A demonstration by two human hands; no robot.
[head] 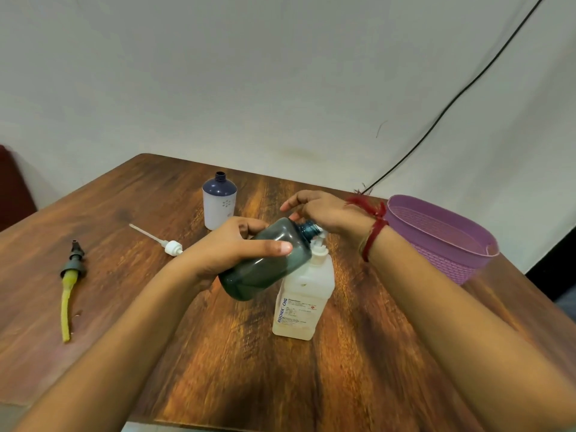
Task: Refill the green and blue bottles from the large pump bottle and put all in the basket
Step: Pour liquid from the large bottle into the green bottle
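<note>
The left hand (240, 244) grips the green bottle (268, 260), tilting its open neck toward the nozzle of the large pump bottle (304, 297). The right hand (321, 213) lies palm-down on the pump head with fingers loosely spread. The pump bottle stands upright on a dark wooden table (343, 369) pushed against a pale wall. Behind the hands stands the blue bottle (219, 202), uncapped. Left of it lie a white pump cap (168, 244) and, well apart near the table edge, a dark pump cap (72, 275) with a yellowish tube. The purple basket (442, 241) sits at the right; a black cable (452, 104) runs down the wall.
</note>
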